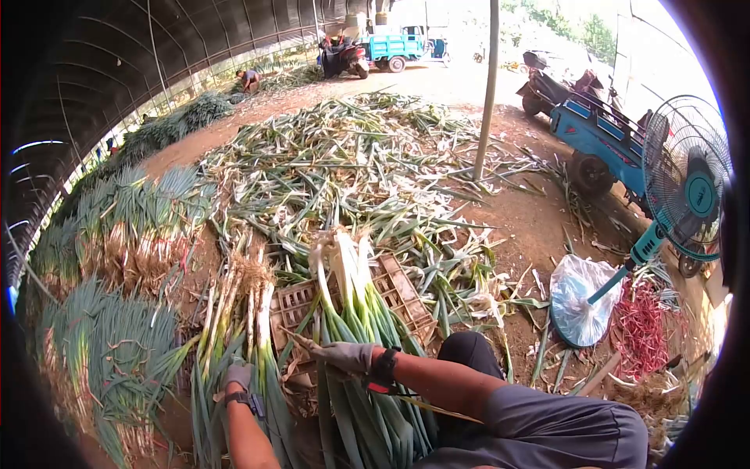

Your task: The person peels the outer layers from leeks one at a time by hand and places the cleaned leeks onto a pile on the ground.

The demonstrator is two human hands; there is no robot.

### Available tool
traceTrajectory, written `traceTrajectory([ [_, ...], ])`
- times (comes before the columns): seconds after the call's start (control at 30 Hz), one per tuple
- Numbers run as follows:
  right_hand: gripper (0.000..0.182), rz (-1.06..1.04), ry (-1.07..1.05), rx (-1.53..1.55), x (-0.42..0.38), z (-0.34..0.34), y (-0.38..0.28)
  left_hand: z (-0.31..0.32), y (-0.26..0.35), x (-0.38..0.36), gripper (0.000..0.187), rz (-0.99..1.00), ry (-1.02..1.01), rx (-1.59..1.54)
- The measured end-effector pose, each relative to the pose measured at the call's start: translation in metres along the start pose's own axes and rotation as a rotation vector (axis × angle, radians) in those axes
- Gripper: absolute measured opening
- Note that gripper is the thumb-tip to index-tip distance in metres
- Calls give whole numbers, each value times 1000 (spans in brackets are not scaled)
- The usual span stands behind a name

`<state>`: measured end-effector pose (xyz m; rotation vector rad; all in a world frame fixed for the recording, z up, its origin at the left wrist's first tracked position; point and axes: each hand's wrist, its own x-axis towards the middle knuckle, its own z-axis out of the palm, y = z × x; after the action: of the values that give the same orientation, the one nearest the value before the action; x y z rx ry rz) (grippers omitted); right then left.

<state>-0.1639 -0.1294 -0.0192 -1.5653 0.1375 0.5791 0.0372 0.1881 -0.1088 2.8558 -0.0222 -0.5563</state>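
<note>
My left hand (238, 375), in a grey glove, is closed around the green stalks of untrimmed green onions (263, 313), whose roots point away from me. My right hand (348, 357), also gloved, is closed on a thin brown pointed thing (301, 341) that sticks out to the left; its exact kind is unclear. Under and beside that hand lies a bunch of peeled green onions (351, 273), with white ends resting over a brown plastic crate (402, 293) and leaves running towards my lap.
Bundled green onions (109, 344) lie in rows at left. Stripped leaves (344, 156) cover the ground ahead, near a pole (488, 94). At right are a standing fan (699, 191), a plastic bag (582, 289), red ties (642, 324) and a blue cart (598, 137). A person (248, 80) crouches far back.
</note>
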Motion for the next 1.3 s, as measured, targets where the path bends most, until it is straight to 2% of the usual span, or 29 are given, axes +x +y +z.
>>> traceTrajectory([
  [0.1, 71, -15, 6, -13, 3, 0, 1, -11, 12, -19, 54, -79, -12, -128],
  [0.13, 69, -19, 28, 9, 6, 1, 5, -3, 2, -9, 46, 120, 117, -81],
  [0.23, 68, -56, 35, 31, 11, 0, 14, 0, -6, 1, 37, 168, 118, -215],
  [0.27, 68, -64, 35, 30, 13, 0, 17, 8, -12, 5, 29, 212, 214, -314],
  [0.37, 65, -27, 30, 57, 10, 0, 15, 3, -6, -8, 30, 381, 156, -381],
  [0.4, 63, -23, 29, 82, 8, 0, 12, 10, -6, -8, 30, 387, 331, -273],
  [0.47, 59, -25, 27, 144, 7, 0, 9, 3, 8, -26, 35, 281, 315, -312],
  [0.57, 55, -36, 46, 266, 12, 3, 20, -56, 66, -86, 43, 93, 154, -512],
  [0.6, 54, -36, 48, 299, 11, 4, 21, -54, 53, -53, 48, 182, 123, -617],
  [0.63, 54, -36, 49, 332, 11, 4, 21, -80, 72, -65, 47, 201, 60, -658],
  [0.73, 53, -35, 54, 397, -2, 6, 8, -123, 97, -61, 43, 365, 258, -688],
  [0.83, 52, -14, 76, 401, -7, 3, 6, -149, 120, -54, 51, 639, 421, -528],
  [0.87, 52, -3, 73, 396, -2, 0, 10, -149, 133, -55, 52, 629, 317, -562],
  [0.93, 53, -53, 137, 295, 8, -7, 20, -136, 151, -76, 54, 563, 114, -619],
  [0.97, 55, -107, 175, 201, 8, -8, 19, -120, 148, -73, 58, 498, 30, -506],
  [1.0, 70, -291, 192, 294, 1, -4, 18, -97, 136, -62, 62, 576, 100, -212],
  [1.03, 67, -124, 202, 266, 8, -10, 23, -70, 116, -53, 62, 584, 68, -142],
  [1.07, 59, -164, 137, 257, 17, -18, 35, -49, 103, -55, 62, 522, 66, 115],
  [1.1, 55, -126, 102, 239, 16, -18, 33, -14, 77, -43, 67, 405, -77, -1],
  [1.17, 51, -8, 64, 204, -1, -21, 14, 21, 45, -59, 70, 347, -46, -78],
  [1.23, 57, -33, 62, 163, 2, -27, 20, 6, 51, -118, 74, 396, -102, -333],
  [1.27, 57, -23, 73, 212, 0, -26, 19, 9, 44, -124, 72, 376, -109, -275],
  [1.3, 54, 14, 60, 186, -7, -25, 13, 15, 34, -125, 70, 396, -115, -447],
])
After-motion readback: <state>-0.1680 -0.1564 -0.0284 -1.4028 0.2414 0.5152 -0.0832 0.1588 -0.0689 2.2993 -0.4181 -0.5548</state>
